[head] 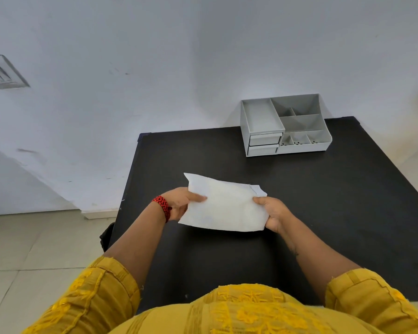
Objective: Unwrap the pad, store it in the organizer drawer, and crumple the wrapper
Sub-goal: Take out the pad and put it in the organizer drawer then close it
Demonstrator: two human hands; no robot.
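A person stands at a black worktop (323, 213) and holds a white pad (225, 206) up with both hands. The pad is flat and wide, and it hangs in the air just above the middle of the worktop. It is tilted, with its far left corner pointing up toward 11 o'clock. A thin flap of white wrapper (257, 189) peeks out at the pad's far right corner.

The left hand (181, 203) grips the left edge of the pad. Its thumb lies on top of the pad and points to 3 o'clock, and its other fingers are hidden under the pad. A red and black braided band (163, 208) sits on the left wrist.

The right hand (273, 213) grips the right edge of the pad. Its thumb presses on top near the far right corner, and its fingers curl under.

A grey organizer (285, 126) stands at the far side of the worktop, at about 1 o'clock from the pad and well apart from it. It touches the white wall (155, 68) behind it. Its top has open boxes of many sizes. Two small drawers (264, 144) sit one above the other on its front left side, and both look closed.

Yellow sleeves (101, 292) cover the upper arms at the near edge. A pale tiled floor (34, 249) shows at 8 o'clock. A vent (3, 73) is on the wall at 10 o'clock
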